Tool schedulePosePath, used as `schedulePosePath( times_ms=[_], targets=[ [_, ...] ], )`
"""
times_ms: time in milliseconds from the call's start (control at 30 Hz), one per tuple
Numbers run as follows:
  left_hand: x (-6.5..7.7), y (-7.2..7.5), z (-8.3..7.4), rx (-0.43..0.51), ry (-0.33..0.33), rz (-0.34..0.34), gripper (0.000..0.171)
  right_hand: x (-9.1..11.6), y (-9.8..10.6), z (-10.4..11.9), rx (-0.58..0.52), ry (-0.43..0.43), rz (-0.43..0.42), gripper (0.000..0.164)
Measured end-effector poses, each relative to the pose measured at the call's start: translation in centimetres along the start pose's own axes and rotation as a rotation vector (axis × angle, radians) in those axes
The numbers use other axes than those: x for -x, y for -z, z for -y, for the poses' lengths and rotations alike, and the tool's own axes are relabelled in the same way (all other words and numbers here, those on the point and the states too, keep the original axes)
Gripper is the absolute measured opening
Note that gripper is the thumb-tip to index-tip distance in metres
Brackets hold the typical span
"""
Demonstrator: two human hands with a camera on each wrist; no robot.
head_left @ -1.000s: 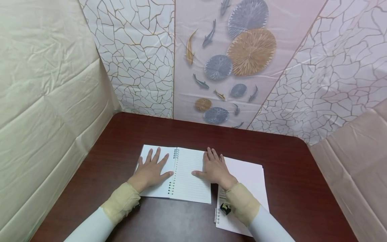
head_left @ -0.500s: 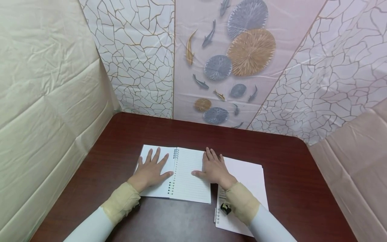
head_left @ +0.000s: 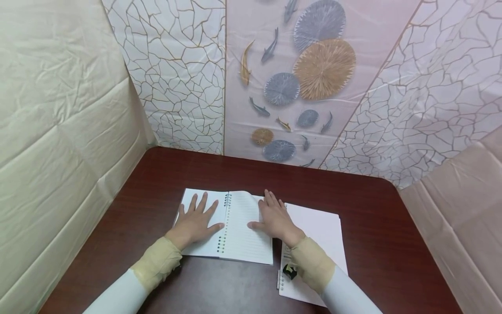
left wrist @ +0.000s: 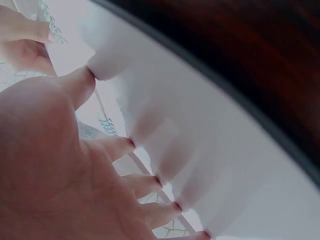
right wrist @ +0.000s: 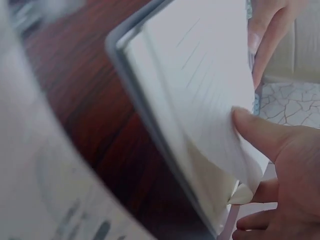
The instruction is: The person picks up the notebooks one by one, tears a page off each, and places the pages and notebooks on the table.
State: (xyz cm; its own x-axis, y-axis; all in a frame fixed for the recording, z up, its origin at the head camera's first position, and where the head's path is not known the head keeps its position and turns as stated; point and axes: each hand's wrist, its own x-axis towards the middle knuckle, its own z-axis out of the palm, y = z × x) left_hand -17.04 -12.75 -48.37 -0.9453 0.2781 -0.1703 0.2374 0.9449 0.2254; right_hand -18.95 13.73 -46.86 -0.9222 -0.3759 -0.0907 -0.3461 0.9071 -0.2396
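A spiral notebook [head_left: 241, 248] lies open on the table with lined paper on its right side. My left hand [head_left: 193, 224] rests flat with spread fingers on the left-hand page; the left wrist view shows its fingertips touching the white paper [left wrist: 215, 150]. At the notebook's right edge, my right hand [head_left: 276, 220] pinches a lined page [right wrist: 210, 90]. The thumb [right wrist: 250, 122] lies on top of the page, and the index finger [right wrist: 267, 190] is at its underside. The page's far corner is bent up, and a gap shows between it and the sheets below.
A second spiral-bound pad [head_left: 311, 226] with a white top sheet lies to the right, partly under my right forearm. A small black item [head_left: 290, 271] shows at the right wrist. The dark red-brown table [head_left: 219, 283] meets patterned cloth walls [head_left: 184, 78] at the back.
My right hand has shifted slightly left, and the top right corner of the lined page has come up and curled. The left hand stays in place.
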Motion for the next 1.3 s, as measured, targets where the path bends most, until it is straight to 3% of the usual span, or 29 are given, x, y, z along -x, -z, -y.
schedulePosePath(
  times_ms=[300,633,833,1000,1100,1300],
  targets=[
    [-0.1,-0.3,0.4,-0.003,-0.005,0.017,0.081,-0.5,0.3,1.2,-0.041,-0.041,-0.079,0.080],
    [-0.3,-0.4,0.6,-0.007,-0.005,0.020,0.081,-0.6,0.2,1.5,-0.213,0.010,-0.185,0.078],
    [-0.3,-0.4,0.6,-0.005,-0.011,0.005,0.080,-0.7,0.1,1.7,-0.305,-0.003,-0.257,0.090],
    [-0.2,-0.3,0.5,-0.004,-0.011,0.006,0.079,-0.9,0.3,1.9,-0.441,-0.084,-0.286,0.099],
    [-0.2,-0.3,0.6,-0.006,-0.011,0.013,0.080,-0.8,0.7,1.8,-0.528,-0.153,-0.284,0.087],
    [-0.2,-0.3,0.7,0.003,-0.009,0.021,0.080,-0.7,1.0,1.4,-0.618,-0.208,-0.246,0.051]
  ],
)
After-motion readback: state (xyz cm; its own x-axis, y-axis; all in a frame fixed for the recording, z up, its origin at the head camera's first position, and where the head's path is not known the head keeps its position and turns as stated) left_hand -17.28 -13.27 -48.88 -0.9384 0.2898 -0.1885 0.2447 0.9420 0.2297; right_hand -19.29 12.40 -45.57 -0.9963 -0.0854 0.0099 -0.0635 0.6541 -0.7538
